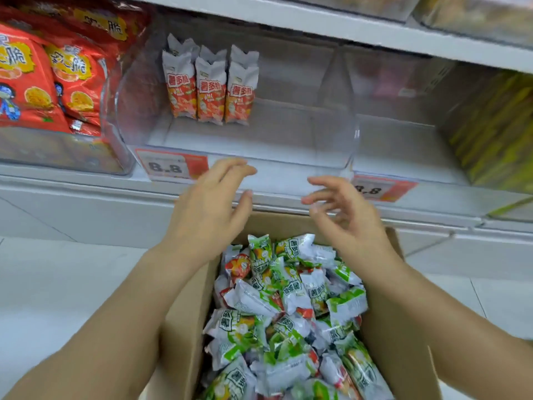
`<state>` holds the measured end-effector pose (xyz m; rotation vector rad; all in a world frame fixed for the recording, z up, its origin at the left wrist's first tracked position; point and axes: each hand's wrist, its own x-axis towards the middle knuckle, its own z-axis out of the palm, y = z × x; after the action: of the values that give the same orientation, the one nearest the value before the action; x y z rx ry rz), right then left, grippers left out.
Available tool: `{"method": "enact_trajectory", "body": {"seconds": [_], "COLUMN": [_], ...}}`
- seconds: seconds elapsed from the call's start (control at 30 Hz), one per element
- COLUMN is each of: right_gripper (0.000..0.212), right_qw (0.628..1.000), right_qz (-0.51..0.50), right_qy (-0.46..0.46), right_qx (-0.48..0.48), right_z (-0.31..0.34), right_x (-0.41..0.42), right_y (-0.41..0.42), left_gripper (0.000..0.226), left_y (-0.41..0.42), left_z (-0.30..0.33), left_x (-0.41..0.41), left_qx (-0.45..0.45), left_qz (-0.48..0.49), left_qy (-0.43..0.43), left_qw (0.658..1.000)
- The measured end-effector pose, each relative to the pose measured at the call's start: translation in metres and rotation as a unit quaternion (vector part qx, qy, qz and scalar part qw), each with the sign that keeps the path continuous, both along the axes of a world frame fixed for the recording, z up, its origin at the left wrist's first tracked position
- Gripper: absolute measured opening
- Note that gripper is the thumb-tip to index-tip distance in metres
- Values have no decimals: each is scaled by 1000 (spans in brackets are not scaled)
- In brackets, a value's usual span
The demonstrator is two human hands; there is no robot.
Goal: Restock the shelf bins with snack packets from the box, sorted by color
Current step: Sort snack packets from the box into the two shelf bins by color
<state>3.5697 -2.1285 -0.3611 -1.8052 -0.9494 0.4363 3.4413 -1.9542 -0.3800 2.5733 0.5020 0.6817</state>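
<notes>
A cardboard box [184, 336] stands on the floor below the shelf, heaped with small snack packets [288, 313], mostly green and white with a few red ones. A clear shelf bin [334, 134] holds orange-red packets [209, 88] standing upright in rows at its back left. My left hand [210, 203] and my right hand [343, 212] hover empty above the box's far edge, just in front of the bin. Their fingers are relaxed and slightly bent, palms facing each other.
Large red snack bags [49, 79] fill the bin on the left. A second clear bin [403, 131] stands at the right, with yellow-green packaging [496, 125] beyond it. Price tags [170, 167] reading 8.8 hang on the shelf edge. Another shelf runs above. White floor tiles surround the box.
</notes>
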Motion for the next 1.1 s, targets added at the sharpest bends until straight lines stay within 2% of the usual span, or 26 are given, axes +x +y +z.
{"method": "enact_trajectory", "body": {"seconds": [0.03,0.1,0.2,0.27,0.37,0.47,0.57,0.63,0.67,0.77,0.83,0.9,0.97,1.03,1.1], "right_gripper": [30,24,19,29,47,55,49,54,61,73,72,67,56,42,48], "right_qw": [999,989,951,916,864,826,779,751,745,738,744,763,786,803,818], "right_qz": [-2,-14,12,39,106,181,250,283,291,297,294,276,243,207,168], "right_qy": [12,53,57,45,17,-20,-80,-97,-104,-163,-182,-137,-51,13,76], "right_qx": [-40,-136,-303,-397,-491,-533,-570,-588,-591,-584,-571,-569,-566,-559,-545], "right_z": [-14,-44,-87,-107,-125,-135,-149,-159,-163,-172,-176,-175,-167,-158,-153], "right_x": [-3,-4,-3,-6,-19,-37,-52,-60,-64,-72,-74,-72,-63,-48,-30], "right_y": [-24,-67,-124,-152,-173,-176,-173,-171,-170,-168,-168,-169,-171,-174,-180], "left_gripper": [41,39,36,35,28,19,9,14,24,73,89,90,87,74,52], "left_y": [-15,-42,-76,-100,-130,-157,-184,-203,-211,-226,-227,-227,-228,-229,-225], "left_z": [-6,-23,-54,-73,-102,-120,-126,-130,-133,-151,-161,-167,-171,-170,-166], "left_x": [0,1,0,-2,-10,-17,-23,-30,-33,-41,-41,-40,-37,-33,-33], "left_qx": [4,25,27,19,2,4,2,1,10,75,130,167,176,138,78], "left_qz": [-34,-97,-172,-214,-240,-212,-193,-202,-205,-201,-197,-186,-160,-138,-128], "left_qy": [27,156,388,473,518,524,534,546,552,570,589,589,578,584,595], "left_qw": [999,983,905,855,821,825,823,813,808,793,773,768,780,788,789]}}
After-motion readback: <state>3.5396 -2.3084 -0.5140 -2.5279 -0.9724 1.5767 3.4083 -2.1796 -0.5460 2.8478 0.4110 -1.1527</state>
